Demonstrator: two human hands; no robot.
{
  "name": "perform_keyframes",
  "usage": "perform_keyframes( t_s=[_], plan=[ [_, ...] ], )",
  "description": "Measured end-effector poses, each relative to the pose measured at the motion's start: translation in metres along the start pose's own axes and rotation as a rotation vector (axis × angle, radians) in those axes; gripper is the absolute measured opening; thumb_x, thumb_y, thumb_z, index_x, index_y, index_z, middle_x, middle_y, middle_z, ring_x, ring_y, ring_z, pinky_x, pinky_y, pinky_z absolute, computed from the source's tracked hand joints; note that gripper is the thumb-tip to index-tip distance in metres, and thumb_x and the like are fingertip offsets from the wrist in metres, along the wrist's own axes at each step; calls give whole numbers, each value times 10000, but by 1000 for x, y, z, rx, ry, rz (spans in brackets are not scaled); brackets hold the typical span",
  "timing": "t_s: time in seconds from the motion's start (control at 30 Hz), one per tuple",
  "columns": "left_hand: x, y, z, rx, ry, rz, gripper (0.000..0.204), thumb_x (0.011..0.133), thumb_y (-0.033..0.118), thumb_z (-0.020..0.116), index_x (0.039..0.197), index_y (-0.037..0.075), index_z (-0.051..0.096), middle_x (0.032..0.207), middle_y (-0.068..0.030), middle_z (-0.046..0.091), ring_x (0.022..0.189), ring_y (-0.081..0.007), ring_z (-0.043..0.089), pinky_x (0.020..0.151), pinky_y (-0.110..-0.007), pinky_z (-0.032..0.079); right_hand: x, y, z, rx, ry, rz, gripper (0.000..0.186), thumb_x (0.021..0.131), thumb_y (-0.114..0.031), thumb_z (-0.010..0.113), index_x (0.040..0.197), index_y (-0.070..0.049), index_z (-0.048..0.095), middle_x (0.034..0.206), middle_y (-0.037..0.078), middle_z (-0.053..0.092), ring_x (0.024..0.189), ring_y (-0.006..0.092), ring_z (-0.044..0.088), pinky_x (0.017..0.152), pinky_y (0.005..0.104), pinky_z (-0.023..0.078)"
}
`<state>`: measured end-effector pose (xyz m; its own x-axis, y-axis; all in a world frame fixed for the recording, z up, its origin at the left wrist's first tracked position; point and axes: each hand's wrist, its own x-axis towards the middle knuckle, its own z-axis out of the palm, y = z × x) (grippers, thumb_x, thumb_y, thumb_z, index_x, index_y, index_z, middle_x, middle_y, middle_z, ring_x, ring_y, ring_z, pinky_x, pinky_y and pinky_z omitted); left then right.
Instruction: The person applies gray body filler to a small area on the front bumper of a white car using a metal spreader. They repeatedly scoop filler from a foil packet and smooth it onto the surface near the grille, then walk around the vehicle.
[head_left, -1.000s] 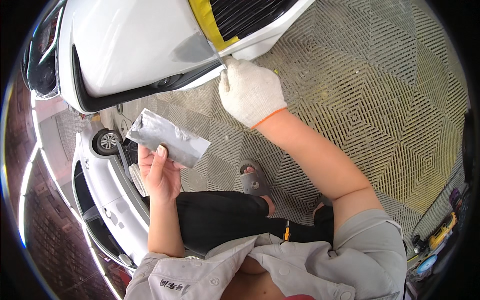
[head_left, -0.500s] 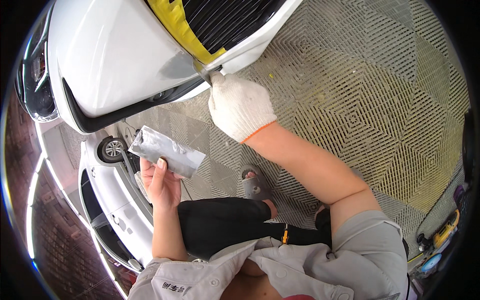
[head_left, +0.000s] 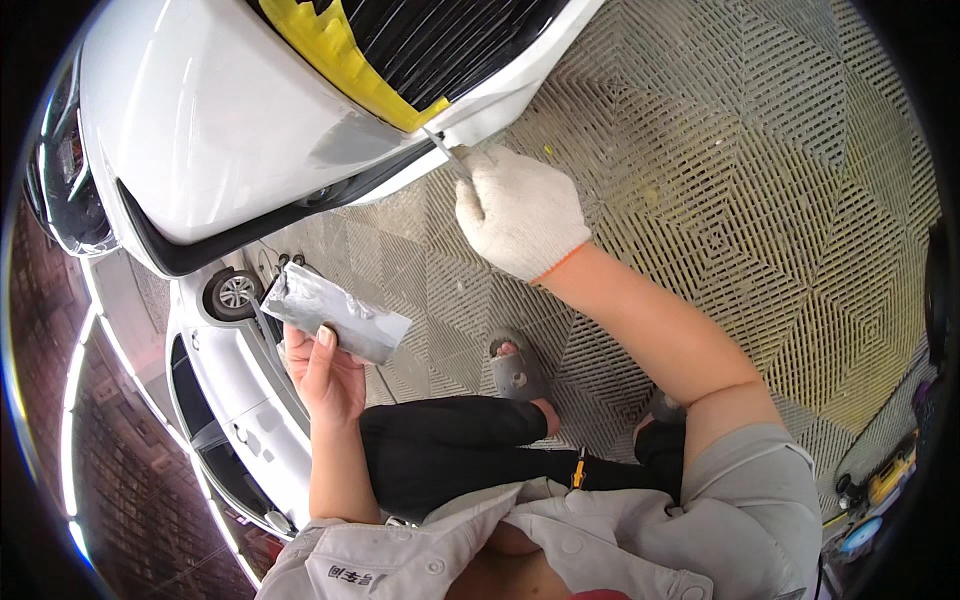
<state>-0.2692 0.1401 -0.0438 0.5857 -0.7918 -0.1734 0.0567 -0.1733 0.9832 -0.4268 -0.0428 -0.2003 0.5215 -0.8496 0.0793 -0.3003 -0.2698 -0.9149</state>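
Note:
Bare, my left hand [head_left: 328, 378] grips a flat metallic-looking plate [head_left: 378, 332] by its lower edge, thumb on top. Grey putty [head_left: 318, 292] is smeared over the plate's upper part. My right hand [head_left: 527, 215], in a white knit glove with an orange cuff, is closed round a putty knife [head_left: 447, 156]; its thin blade points toward the car. That blade's tip is by the corner of the yellow masking tape [head_left: 350, 72]; whether it touches cannot be told. A smooth grey patch [head_left: 352, 138] lies on the white car bumper [head_left: 190, 110], beside the tape.
A black grille [head_left: 440, 45] borders the tape. Below the bumper runs a dark trim strip [head_left: 225, 245]. Another white car [head_left: 250, 400] stands at left. Grey slatted tiles [head_left: 700, 200] cover the floor beneath my sandalled feet. A yellow tool [head_left: 890, 482] lies at far right.
My right hand has drawn the putty knife back, rightward and off the grey patch, which now shows more fully. The plate stays nearly in place in my left hand.

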Motion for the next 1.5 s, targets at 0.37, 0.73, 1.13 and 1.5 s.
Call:
perform_keyframes(
  t_s=[0.37,0.73,1.13,1.5],
  plan=[
    [1,1,-2,-3,-42,-8,500,1028,55,591,1499,66,426,1345,-137,635,1157,-255,692,901,-414,646,10,-3,14,-106,101,-141,404,923,-203,625,1277,-9,641,760,107,701,615,279,703,489,420,548],
    [0,1,-5,-4,-59,5,496,1027,48,590,1498,62,435,1364,-132,628,1185,-252,678,952,-420,624,12,1,21,-146,154,-190,429,896,-203,640,1276,-6,644,748,122,700,599,274,695,481,422,540],
    [-3,3,-15,-17,-45,14,495,1020,48,603,1491,66,451,1363,-122,632,1211,-245,661,1016,-434,585,13,-4,23,-164,112,-188,475,900,-225,656,1328,-21,625,737,95,682,594,248,682,491,404,543],
    [-5,5,-26,-47,-63,34,484,1019,39,599,1478,46,447,1356,-132,636,1202,-248,668,993,-437,602,12,-28,10,-123,22,-65,338,901,-188,617,1172,5,678,746,133,710,647,291,718,526,431,569]
  ],
)
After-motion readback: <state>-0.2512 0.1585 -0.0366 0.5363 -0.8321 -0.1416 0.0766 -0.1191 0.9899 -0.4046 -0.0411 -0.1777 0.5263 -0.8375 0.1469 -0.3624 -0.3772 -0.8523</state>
